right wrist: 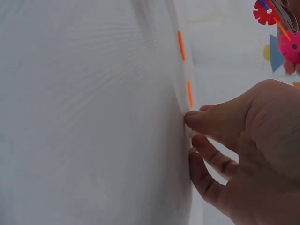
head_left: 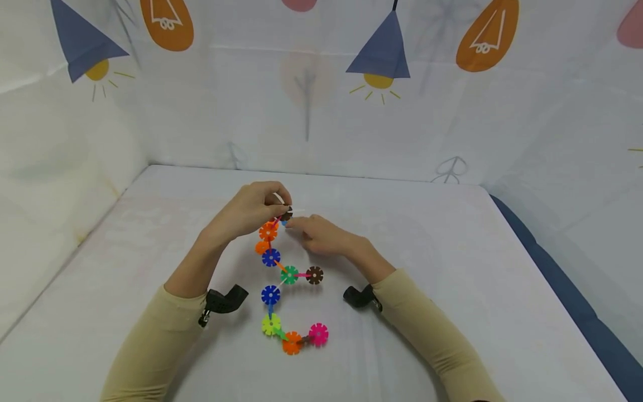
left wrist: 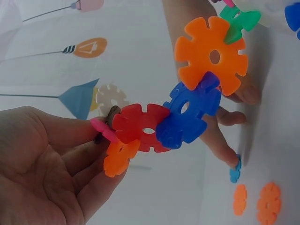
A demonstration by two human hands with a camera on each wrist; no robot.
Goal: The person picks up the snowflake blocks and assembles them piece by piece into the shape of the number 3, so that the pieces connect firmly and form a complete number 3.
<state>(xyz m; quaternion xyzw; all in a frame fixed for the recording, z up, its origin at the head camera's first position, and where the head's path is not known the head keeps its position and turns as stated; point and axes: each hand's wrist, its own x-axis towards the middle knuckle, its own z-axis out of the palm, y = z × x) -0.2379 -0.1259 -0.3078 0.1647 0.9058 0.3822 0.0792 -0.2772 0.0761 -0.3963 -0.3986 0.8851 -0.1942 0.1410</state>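
My left hand (head_left: 251, 206) pinches a dark brown notched disc (head_left: 288, 214) at the far end of a linked chain of flower-like plastic discs. Near those fingers, the left wrist view shows a white disc (left wrist: 111, 98), a pink disc (left wrist: 104, 129), a red disc (left wrist: 143, 127) and a small orange disc (left wrist: 120, 158). A blue disc (left wrist: 186, 112) joins a larger orange disc (left wrist: 212, 54). To the right of the held end, my right hand (head_left: 324, 233) touches a light blue disc (left wrist: 235, 169) on the table with an outstretched fingertip.
Toward me, the chain continues through a green disc (head_left: 289, 274), a brown side disc (head_left: 315, 275), a yellow-green disc (head_left: 270, 324) and a pink end disc (head_left: 318, 334). Loose orange discs (left wrist: 268, 204) lie on the white table (head_left: 427, 251). Hanging fabric (head_left: 241, 111) borders its back.
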